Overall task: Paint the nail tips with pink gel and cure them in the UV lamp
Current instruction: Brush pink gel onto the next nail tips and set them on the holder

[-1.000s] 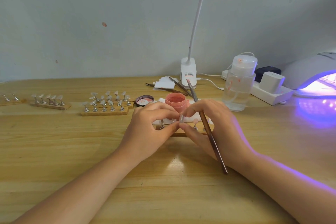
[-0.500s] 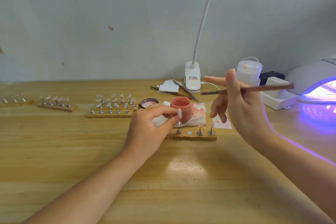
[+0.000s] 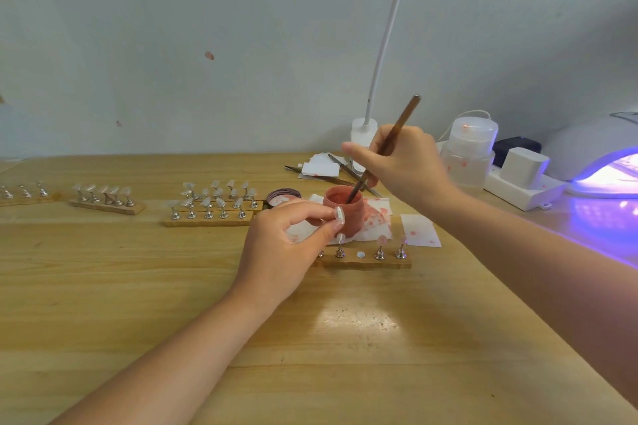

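Two hands are at work over the worktop (image 3: 103,304). A nail tip (image 3: 339,214) on its small stand is pinched between thumb and forefinger of the left hand (image 3: 286,252), just at 9 o'clock of the pink gel pot (image 3: 345,209). The brush (image 3: 383,148) is gripped by the curled fingers (image 3: 355,152) of the right hand (image 3: 407,169), tilted, bristle end dipped in the pot. A wooden holder strip (image 3: 366,260) with more stands is seen at 6 o'clock of the pot. The UV lamp (image 3: 600,155), lit violet, sits at 3 o'clock, well apart. Stained wipes (image 3: 378,214) lie under the pot. Further holder strips (image 3: 207,214) are lined up at 9 o'clock. No legible writing or brand can be made out.
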{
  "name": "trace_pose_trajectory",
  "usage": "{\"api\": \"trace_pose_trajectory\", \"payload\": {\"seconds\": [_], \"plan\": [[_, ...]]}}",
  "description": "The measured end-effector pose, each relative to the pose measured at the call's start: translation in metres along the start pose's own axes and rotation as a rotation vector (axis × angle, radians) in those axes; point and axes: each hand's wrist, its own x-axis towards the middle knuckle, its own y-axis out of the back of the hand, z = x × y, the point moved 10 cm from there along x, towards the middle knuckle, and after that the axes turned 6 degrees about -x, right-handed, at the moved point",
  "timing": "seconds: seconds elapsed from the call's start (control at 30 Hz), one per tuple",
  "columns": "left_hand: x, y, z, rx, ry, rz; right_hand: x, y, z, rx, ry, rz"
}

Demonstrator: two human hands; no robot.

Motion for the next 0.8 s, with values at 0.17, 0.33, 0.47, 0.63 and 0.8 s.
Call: {"api": "trace_pose_trajectory", "payload": {"seconds": [0.17,0.33,0.47,0.63,0.8], "plan": [[0.0,0.001,-0.001,0.008,0.003,0.005,-0.002,-0.013,-0.008,-0.147,0.045,-0.024],[0.0,0.001,0.0,0.015,-0.006,0.007,-0.006,-0.019,-0.016,-0.212,0.096,-0.018],[0.0,0.001,0.0,0.022,-0.008,0.007,-0.004,-0.01,-0.018,-0.167,0.087,0.03],[0.0,0.001,-0.001,0.026,0.006,0.01,0.002,0.016,0.001,-0.052,-0.063,0.16],[0.0,0.001,-0.002,0.029,0.011,-0.001,0.0,0.023,0.022,0.003,-0.157,0.197]]}}
